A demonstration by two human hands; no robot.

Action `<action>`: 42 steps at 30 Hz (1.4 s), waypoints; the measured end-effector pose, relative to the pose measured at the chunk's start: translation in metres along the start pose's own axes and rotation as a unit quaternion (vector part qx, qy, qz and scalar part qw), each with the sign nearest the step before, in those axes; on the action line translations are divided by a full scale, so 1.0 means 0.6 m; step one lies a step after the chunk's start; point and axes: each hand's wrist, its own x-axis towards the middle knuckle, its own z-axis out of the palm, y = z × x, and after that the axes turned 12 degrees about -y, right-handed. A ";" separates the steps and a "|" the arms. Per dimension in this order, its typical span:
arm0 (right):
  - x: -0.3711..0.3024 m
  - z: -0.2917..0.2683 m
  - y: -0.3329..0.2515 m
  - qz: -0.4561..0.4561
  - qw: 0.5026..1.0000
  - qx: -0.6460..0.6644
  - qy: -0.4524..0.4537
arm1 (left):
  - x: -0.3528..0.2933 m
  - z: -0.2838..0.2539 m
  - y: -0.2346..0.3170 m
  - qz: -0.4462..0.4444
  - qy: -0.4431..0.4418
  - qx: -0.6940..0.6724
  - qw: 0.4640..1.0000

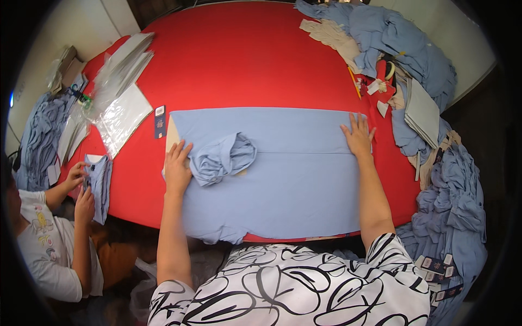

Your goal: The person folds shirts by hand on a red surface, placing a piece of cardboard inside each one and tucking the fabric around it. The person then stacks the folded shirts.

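A light blue shirt (304, 190) lies spread and mostly smooth across the table in front of me. Toward its left half one part is bunched up into a loose blue heap (223, 157), perhaps a sleeve. Flat on the shirt's left edge, beside that heap, rests my left hand (178, 165), fingers stretched out. A narrow beige strip (173, 133) shows at the upper left corner. My right hand (359, 135) lies with spread fingers on the upper right corner. Neither hand grips the cloth. The near edge hangs slightly rumpled at the table's front.
The table has a red cover (234, 54). Clear plastic bags (124, 111) and a dark tag (160, 122) lie left. A co-worker (60, 239) handles a folded blue garment (99, 185) there. Blue garments (402, 38), white sheets (421, 111) and more piled clothes (451, 201) crowd the right.
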 end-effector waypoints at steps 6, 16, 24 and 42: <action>-0.110 -0.042 -0.267 -0.331 0.921 0.206 0.008 | 0.009 -0.035 0.010 0.100 0.031 0.046 0.993; -0.152 -0.153 -0.386 -0.232 0.704 0.587 -0.324 | 0.009 -0.019 -0.013 0.088 -0.006 -0.131 0.987; -0.054 -0.025 -0.241 -0.040 0.874 0.446 -0.188 | 0.034 -0.037 0.007 0.056 -0.061 -0.133 0.988; -0.093 -0.037 -0.321 -0.223 0.927 0.285 0.103 | 0.034 -0.038 0.012 0.103 -0.081 -0.127 0.983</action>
